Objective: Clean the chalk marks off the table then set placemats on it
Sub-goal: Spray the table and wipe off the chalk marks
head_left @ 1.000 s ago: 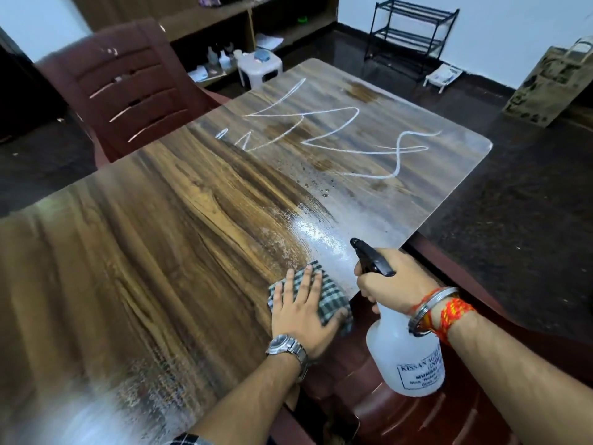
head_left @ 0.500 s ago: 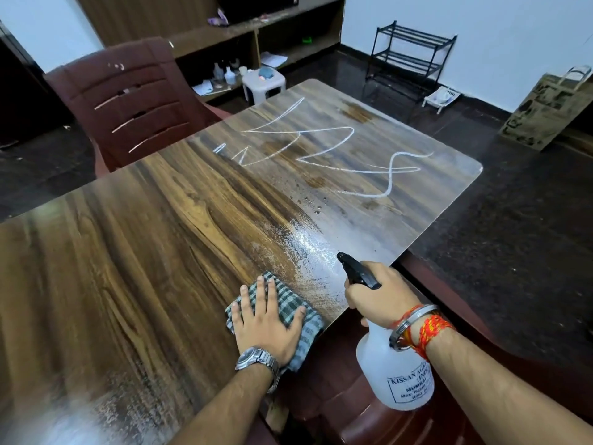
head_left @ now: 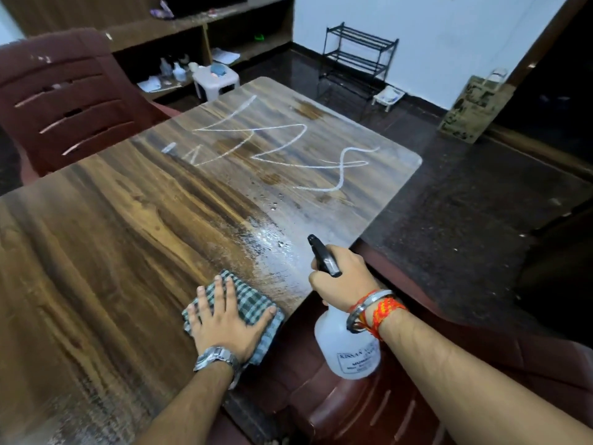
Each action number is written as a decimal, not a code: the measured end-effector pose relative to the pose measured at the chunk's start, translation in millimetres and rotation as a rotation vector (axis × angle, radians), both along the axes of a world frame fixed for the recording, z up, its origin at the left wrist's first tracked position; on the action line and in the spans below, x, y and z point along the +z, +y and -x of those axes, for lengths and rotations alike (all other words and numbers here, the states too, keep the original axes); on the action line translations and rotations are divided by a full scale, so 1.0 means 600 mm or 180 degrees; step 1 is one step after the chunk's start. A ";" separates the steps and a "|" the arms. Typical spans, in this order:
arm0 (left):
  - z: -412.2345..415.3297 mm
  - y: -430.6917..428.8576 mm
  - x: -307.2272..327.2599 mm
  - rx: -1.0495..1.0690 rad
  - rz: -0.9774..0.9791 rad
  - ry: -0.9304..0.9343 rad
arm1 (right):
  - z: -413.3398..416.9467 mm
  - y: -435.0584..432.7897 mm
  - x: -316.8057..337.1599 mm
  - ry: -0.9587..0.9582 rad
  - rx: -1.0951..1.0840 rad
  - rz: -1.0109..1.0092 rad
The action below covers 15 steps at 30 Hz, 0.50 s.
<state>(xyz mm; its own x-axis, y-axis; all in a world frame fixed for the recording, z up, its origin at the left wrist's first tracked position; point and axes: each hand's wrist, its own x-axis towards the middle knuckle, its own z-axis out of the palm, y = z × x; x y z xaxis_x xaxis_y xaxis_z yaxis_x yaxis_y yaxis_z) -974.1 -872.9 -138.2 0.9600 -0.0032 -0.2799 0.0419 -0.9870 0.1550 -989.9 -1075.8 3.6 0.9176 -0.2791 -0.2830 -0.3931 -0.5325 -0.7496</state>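
White chalk marks [head_left: 282, 149] zigzag across the far half of the wooden table [head_left: 112, 236]. A wet, shiny patch [head_left: 276, 242] lies between the marks and the near edge. My left hand [head_left: 224, 319] presses flat, fingers spread, on a green checked cloth [head_left: 253, 303] at the table's near edge. My right hand [head_left: 343, 277] grips the black trigger head of a white spray bottle [head_left: 346, 348], held just off the table's edge with its nozzle pointing toward the marks.
A maroon plastic chair [head_left: 67, 97] stands at the table's far left side, another maroon chair [head_left: 369, 409] sits below the bottle. Beyond the table are a white stool [head_left: 215, 81], a black wire rack [head_left: 356, 62], wooden shelves [head_left: 179, 30] and a paper bag [head_left: 475, 107].
My left hand slid the cloth leftward along the near edge of the table. The right hand kept the bottle beside the edge.
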 end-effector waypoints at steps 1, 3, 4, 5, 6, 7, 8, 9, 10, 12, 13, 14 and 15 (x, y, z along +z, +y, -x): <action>0.001 -0.004 0.004 -0.0037 -0.0014 0.0097 | 0.005 -0.001 0.002 -0.0072 -0.0046 0.0002; 0.005 -0.005 0.006 -0.0262 -0.0078 0.0332 | 0.014 -0.006 0.006 -0.0234 -0.0098 0.0084; 0.012 -0.003 0.004 -0.0446 -0.0158 0.0431 | 0.020 -0.010 0.008 -0.0292 -0.0096 0.0140; 0.020 0.001 0.002 -0.0642 -0.0256 0.0470 | 0.025 -0.015 0.009 -0.0346 -0.0097 0.0170; 0.030 0.007 0.000 -0.0806 -0.0366 0.0461 | 0.031 -0.021 0.009 -0.0381 -0.0125 0.0155; 0.039 0.012 0.000 -0.0893 -0.0452 0.0424 | 0.038 -0.027 0.010 -0.0403 -0.0148 0.0118; 0.044 0.013 0.002 -0.0897 -0.0478 0.0400 | 0.044 -0.032 0.011 -0.0418 -0.0150 0.0083; 0.047 0.009 0.006 -0.0848 -0.0432 0.0403 | 0.052 -0.040 0.013 -0.0431 -0.0125 0.0053; 0.050 0.000 0.014 -0.0759 -0.0333 0.0430 | 0.061 -0.050 0.014 -0.0443 -0.0090 0.0024; 0.058 -0.026 0.032 -0.0485 0.0013 0.0396 | 0.081 -0.078 0.018 -0.0485 -0.0038 -0.0016; 0.062 -0.038 0.041 -0.0269 0.0323 0.0227 | 0.091 -0.093 0.021 -0.0511 -0.0025 -0.0047; 0.068 -0.053 0.049 0.0035 0.0704 -0.0043 | 0.103 -0.112 0.024 -0.0556 0.0005 -0.0087; 0.076 -0.071 0.060 0.0375 0.1060 -0.0334 | 0.117 -0.132 0.028 -0.0626 0.0051 -0.0117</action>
